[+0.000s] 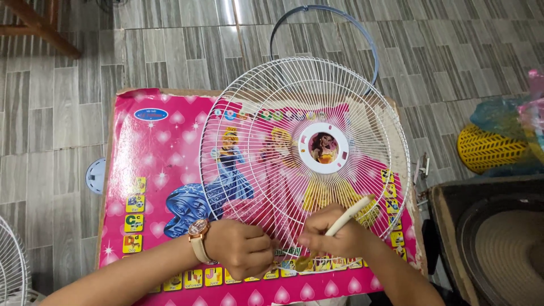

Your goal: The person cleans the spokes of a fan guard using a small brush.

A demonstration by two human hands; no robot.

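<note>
Your left hand (241, 247) has its fingers (262, 245) curled tight around the near rim of the white wire fan guard (272, 113), pinching the wires at the lower edge. A watch with a pale strap (198, 235) sits on that wrist. Your right hand (334, 235) is just beside the left one, its fingers (309, 241) closed around a cream-handled tool (348, 215) whose handle slants up and to the right over the guard; the working tip is hidden under your fingers, down at the rim, so you cannot tell what kind of tip it has.

The guard lies flat, dome up, on a pink children's picture board (153, 170) spread on the grey tiled floor (56, 102). Its white centre ring (324, 148) sits above your right hand, and the board's cartoon figures show through the wires. Behind the guard a thin dark hoop (340, 17) arcs over the floor, touching or just behind the far rim.

To the left of the board lies a small round pale part (96, 175), and another white wire guard (11, 266) shows at the bottom left corner. On the right stand a yellow basket-like stool (487, 150) and a dark box with a round speaker cone (504, 243).
</note>
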